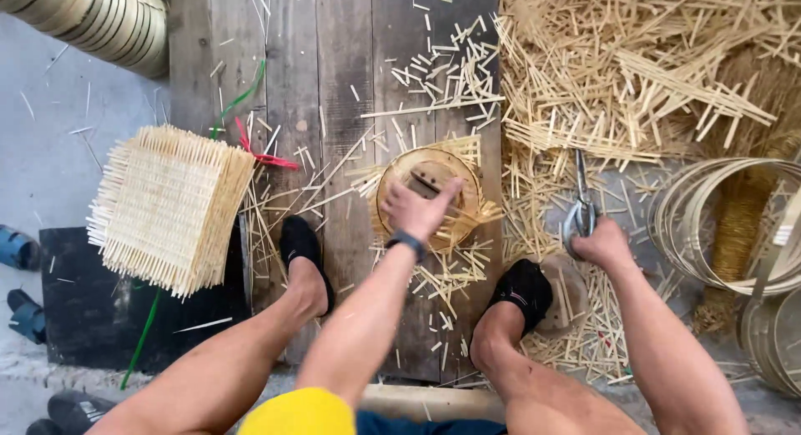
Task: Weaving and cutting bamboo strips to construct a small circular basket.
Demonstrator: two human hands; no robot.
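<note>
A round, shallow tray of pale woven bamboo set in a bent bamboo hoop (428,193) is seen lying flat on the grey, weathered wooden planks (334,85), between the two black-socked feet (302,250) and ahead of the knees. It is pressed from above by the left hand (420,208), whose fingers are spread over the rim and the near part of the weave; the grip is laid open on it rather than closed round it. Short ends of bamboo strip are seen sticking out past the hoop on the right and far sides.

A pair of metal shears (581,203) is held by the right hand (602,243), the grip closed round the handles, the blades pointing away over the loose bamboo offcuts (634,76). The shears are well apart from the tray.

The tray is judged to be light and fairly stiff at the hoop, but springy and easily cracked across the thin weave. The protruding ends are likely sharp and brittle. The soundest hold is judged to be at the hoop's rim, pinched from opposite sides, not at the middle of the mat.

A stack of square woven bamboo mats (167,206) lies to the left, and loose bamboo hoops (709,226) lie to the right.
</note>
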